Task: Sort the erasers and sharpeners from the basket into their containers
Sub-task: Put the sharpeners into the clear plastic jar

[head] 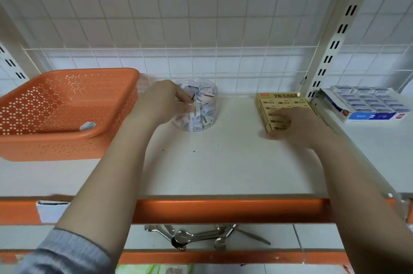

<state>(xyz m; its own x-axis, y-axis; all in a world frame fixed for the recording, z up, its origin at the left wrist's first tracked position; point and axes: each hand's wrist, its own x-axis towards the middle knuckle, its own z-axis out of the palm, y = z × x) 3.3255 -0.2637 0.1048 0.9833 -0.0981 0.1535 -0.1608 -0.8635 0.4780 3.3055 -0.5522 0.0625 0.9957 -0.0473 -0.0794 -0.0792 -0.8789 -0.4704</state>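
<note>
One small pale piece [87, 126] is all we can see left in the orange basket [67, 77], lying on its floor near the front right corner, just behind the rim. It is too blurred for us to call it an eraser or a sharpener, and its long axis seems to run roughly left to right, tilted a little.

From that piece, our left hand [164, 100] lies to the right and slightly farther back, just past the basket's right wall. That hand is at the clear round jar [196, 105] of sharpeners, fingers curled at the jar's near-left rim; whether we pinch a sharpener there or only touch the jar we cannot tell.

Our right hand [295, 125] is well apart from the basket, across the white shelf [212, 162]. It rests palm down on the front end of the yellow eraser box [279, 106], fingers spread fairly flat over the packed erasers; motion blur hides whether anything is held beneath them.

So we judge the left hand the nearer one for the last piece: a short move back to the left, over the basket wall and down. A blue and white eraser box [366, 104] sits beyond the upright post [335, 34].
</note>
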